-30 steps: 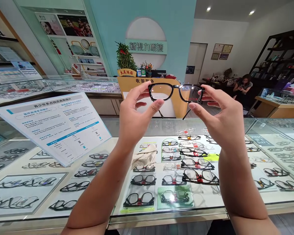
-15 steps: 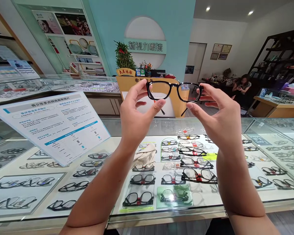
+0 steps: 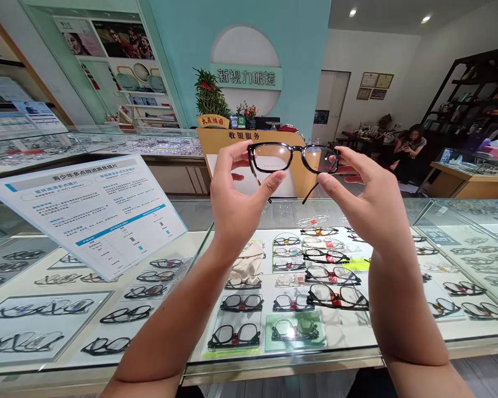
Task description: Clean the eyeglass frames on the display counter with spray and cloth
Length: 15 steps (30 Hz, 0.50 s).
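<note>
A pair of black-rimmed eyeglasses [image 3: 296, 148] is held up in front of me, above the glass counter, its clear lenses bearing small printed lettering. My left hand [image 3: 238, 190] grips the left end of the frame, thumb below and fingers behind. At the right end, my right hand [image 3: 359, 193] is closed on the frame in the same way. The temples hang down behind the lenses, partly hidden by my thumbs. Below my hands, several more glasses [image 3: 336, 297] lie in rows inside the glass display case [image 3: 216, 359].
A printed sheet [image 3: 91, 215] with blue-edged text stands tilted at the left of the counter. Beneath the glass lies a beige cloth [image 3: 247, 262]. Beyond is a wooden cashier desk [image 3: 216, 143] with a plant [image 3: 211, 94]. A seated person [image 3: 410, 150] is at the far right.
The eyeglasses have turned and tilted slightly between my hands, so the temples hang at a different angle. My left hand has shifted a little to the right, my right hand slightly left.
</note>
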Tool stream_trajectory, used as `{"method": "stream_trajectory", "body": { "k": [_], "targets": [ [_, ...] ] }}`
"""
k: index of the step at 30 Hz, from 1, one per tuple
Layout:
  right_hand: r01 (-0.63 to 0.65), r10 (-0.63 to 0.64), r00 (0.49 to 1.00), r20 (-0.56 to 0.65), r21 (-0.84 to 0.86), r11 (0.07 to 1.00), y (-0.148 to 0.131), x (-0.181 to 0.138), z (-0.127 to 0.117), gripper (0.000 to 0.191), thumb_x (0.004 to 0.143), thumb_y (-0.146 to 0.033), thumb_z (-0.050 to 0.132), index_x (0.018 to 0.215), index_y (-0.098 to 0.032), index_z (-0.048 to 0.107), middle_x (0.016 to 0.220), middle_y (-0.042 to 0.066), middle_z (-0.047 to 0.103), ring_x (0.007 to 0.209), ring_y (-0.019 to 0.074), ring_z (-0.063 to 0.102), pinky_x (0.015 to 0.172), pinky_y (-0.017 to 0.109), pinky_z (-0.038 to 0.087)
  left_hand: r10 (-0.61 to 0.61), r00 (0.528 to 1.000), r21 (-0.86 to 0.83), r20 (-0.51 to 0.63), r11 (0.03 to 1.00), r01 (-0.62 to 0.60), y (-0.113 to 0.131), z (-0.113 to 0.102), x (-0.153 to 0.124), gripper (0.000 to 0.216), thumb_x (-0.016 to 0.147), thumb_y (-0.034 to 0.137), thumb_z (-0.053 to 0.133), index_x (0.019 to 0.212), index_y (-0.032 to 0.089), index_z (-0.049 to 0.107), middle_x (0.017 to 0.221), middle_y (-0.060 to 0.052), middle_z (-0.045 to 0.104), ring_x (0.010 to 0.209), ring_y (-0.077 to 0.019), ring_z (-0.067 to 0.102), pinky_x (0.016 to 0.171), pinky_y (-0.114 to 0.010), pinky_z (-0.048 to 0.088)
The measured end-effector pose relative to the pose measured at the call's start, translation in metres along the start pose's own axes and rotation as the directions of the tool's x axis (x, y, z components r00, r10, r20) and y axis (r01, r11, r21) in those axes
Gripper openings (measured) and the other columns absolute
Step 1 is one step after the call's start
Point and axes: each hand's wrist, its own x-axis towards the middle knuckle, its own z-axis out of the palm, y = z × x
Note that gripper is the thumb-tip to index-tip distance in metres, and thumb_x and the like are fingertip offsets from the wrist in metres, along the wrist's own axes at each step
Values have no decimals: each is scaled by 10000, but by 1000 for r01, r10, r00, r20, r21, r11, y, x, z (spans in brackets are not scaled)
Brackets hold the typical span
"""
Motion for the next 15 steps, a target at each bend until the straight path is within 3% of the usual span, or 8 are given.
{"method": "stream_trajectory", "body": {
  "k": [9,15],
  "targets": [
    [-46,46,996,74,-5,999,3,2,0,638,1041,-650,706,1557,-275,726,1486,153,802,1293,400,785,1132,674,631,128,991,136,-26,983,-123,1,-2,0,801,871,768,910,1497,340,651,1426,-96,731,1346,-350,723,1130,-545,597],
    [7,-5,993,117,-13,1000,5,2,0,642,1079,-748,623,1488,-271,755,1413,147,825,1262,376,790,1063,567,664,113,993,163,-14,981,-109,2,-5,0,815,891,779,882,1537,355,623,1458,-103,715,1390,-365,696,1150,-559,583]
  ]
}}
